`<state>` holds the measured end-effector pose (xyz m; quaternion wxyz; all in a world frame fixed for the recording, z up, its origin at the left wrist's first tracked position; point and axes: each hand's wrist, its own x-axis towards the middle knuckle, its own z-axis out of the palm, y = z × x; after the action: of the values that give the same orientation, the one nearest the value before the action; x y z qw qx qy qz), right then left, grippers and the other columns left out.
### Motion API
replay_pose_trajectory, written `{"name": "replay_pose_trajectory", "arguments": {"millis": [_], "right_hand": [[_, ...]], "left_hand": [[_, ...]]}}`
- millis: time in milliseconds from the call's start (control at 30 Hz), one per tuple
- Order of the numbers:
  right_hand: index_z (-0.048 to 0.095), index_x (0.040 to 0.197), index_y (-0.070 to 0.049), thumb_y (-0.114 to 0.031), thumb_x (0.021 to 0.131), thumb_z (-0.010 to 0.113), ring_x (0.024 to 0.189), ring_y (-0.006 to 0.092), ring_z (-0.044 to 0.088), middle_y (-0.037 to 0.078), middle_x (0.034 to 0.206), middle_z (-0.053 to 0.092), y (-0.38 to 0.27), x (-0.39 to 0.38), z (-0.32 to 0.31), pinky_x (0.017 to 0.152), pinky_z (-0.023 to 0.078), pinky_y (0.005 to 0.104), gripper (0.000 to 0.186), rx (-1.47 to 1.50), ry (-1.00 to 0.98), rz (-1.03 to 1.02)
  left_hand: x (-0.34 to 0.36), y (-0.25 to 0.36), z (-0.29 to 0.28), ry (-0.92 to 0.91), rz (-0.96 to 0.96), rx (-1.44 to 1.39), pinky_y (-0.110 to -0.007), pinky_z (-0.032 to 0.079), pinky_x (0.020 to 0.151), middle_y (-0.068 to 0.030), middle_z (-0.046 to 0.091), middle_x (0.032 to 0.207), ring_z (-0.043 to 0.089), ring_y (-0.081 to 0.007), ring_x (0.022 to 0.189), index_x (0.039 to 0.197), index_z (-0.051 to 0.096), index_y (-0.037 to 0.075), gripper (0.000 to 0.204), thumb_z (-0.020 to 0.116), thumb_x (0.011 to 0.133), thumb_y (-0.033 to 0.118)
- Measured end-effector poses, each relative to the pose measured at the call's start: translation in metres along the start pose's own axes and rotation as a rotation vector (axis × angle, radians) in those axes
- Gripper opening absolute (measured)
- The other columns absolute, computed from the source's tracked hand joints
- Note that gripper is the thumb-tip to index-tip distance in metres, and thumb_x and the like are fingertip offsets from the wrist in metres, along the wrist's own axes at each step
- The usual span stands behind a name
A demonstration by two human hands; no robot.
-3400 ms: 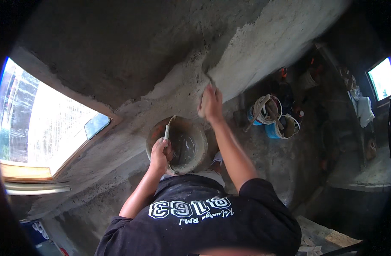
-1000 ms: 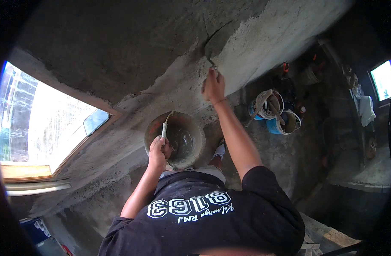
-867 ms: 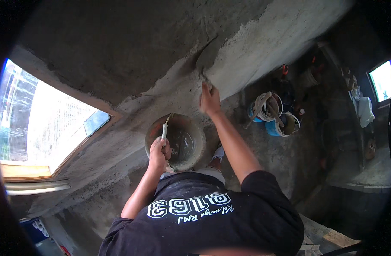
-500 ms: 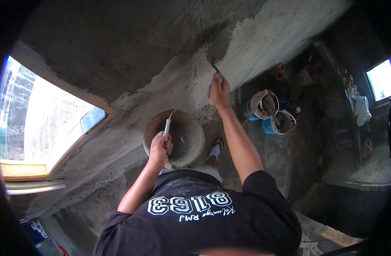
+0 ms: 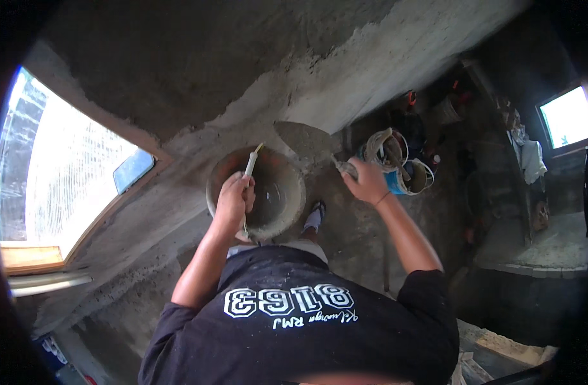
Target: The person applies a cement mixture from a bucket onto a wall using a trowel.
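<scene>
My right hand (image 5: 367,179) is closed round the handle of a pointed trowel (image 5: 303,140). Its grey blade points left, near the right rim of a wide round basin (image 5: 295,208) and apart from the wall. My left hand (image 5: 233,199) grips a slim white stick-like handle (image 5: 251,163) with a pale yellowish tip, over the left part of the basin. What the lower end of that handle joins is hidden by my fingers. Inside, the basin is grey with a reddish patch; whether it rests on something, I cannot tell.
Ahead stands a wall (image 5: 358,70), dark grey above and paler below. Two buckets (image 5: 417,186) with tools in them stand at the right. A bright window (image 5: 69,173) with a wooden frame is at the left. My foot (image 5: 315,215) shows beside the basin.
My right hand has brought the trowel down and to the right, away from the wall, with its blade now pointing left. The left hand has shifted slightly, still holding the white handle.
</scene>
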<state>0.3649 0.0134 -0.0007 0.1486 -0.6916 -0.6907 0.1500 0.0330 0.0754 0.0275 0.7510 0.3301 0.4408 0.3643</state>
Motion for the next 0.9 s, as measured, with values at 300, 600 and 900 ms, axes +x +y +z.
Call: {"name": "replay_pose_trajectory", "arguments": {"millis": [300, 600, 900], "right_hand": [[0.047, 0.097, -0.007, -0.024, 0.072, 0.069, 0.073, 0.0371, 0.06, 0.017, 0.077, 0.061, -0.072, 0.009, -0.072, 0.063, 0.046, 0.0463, 0.038, -0.359, -0.275, -0.138], [0.055, 0.091, -0.011, -0.012, 0.071, 0.062, 0.072, 0.0256, 0.061, 0.007, 0.074, 0.057, -0.12, 0.041, -0.027, 0.06, 0.049, 0.0362, 0.022, -0.601, 0.007, -0.583], [0.054, 0.079, -0.013, -0.012, 0.074, 0.059, 0.073, 0.0222, 0.061, 0.006, 0.074, 0.059, -0.132, 0.054, 0.027, 0.061, 0.048, 0.0351, 0.007, -0.603, -0.045, -0.663]], "left_hand": [[0.007, 0.041, 0.02, -0.171, -0.001, 0.045, -0.025, 0.018, 0.043, 0.0058, 0.031, 0.055, 0.025, -0.0062, 0.045, 0.084, 0.049, 0.006, 0.019, 0.042, 0.093, 0.02], [-0.01, 0.059, 0.031, -0.177, 0.059, 0.11, -0.024, 0.017, 0.045, 0.0065, 0.03, 0.056, 0.024, -0.0055, 0.047, 0.084, 0.051, 0.005, 0.018, 0.043, 0.094, 0.018], [-0.015, 0.064, 0.034, -0.135, 0.242, 0.23, -0.024, 0.017, 0.044, 0.0062, 0.031, 0.053, 0.025, -0.005, 0.045, 0.08, 0.052, 0.003, 0.02, 0.044, 0.093, 0.017]]}}
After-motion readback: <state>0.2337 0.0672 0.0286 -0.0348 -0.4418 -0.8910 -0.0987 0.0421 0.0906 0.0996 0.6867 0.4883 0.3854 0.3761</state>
